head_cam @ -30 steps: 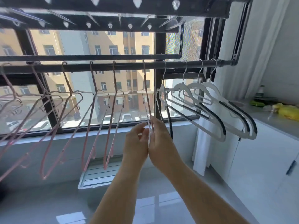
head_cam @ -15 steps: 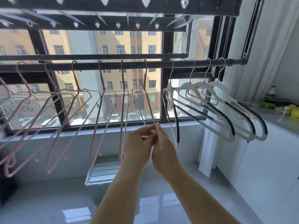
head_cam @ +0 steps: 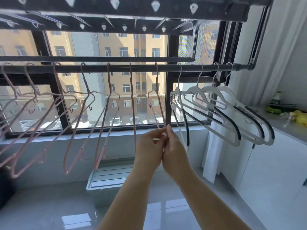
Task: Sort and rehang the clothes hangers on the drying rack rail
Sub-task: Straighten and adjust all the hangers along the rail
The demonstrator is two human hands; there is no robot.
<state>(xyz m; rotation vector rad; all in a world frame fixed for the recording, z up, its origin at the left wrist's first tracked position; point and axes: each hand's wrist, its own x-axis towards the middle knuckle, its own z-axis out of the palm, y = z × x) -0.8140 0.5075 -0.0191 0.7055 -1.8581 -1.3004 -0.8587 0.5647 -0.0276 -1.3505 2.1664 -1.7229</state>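
A dark rail [head_cam: 142, 68] runs across the window. Several thin pink hangers [head_cam: 103, 127] hang on its left and middle part. Several white hangers with dark grip strips [head_cam: 221, 113] hang at its right end. The rightmost pink hanger [head_cam: 159, 103] hangs edge-on at the centre. My left hand [head_cam: 150, 146] and my right hand [head_cam: 174, 146] meet just below it, and both pinch its lower end between fingertips. The bottom of that hanger is hidden behind my hands.
A second rail [head_cam: 99, 59] and a black overhead rack with clips [head_cam: 132, 4] sit above. A white curtain [head_cam: 216, 155] hangs at right beside a grey counter [head_cam: 285, 128] with a yellow item [head_cam: 300, 119]. A floor vent [head_cam: 108, 178] lies below the window.
My view has shifted slightly, so the rail and hangers sit further right in the frame. My hands stay together on the same pink hanger's lower end.
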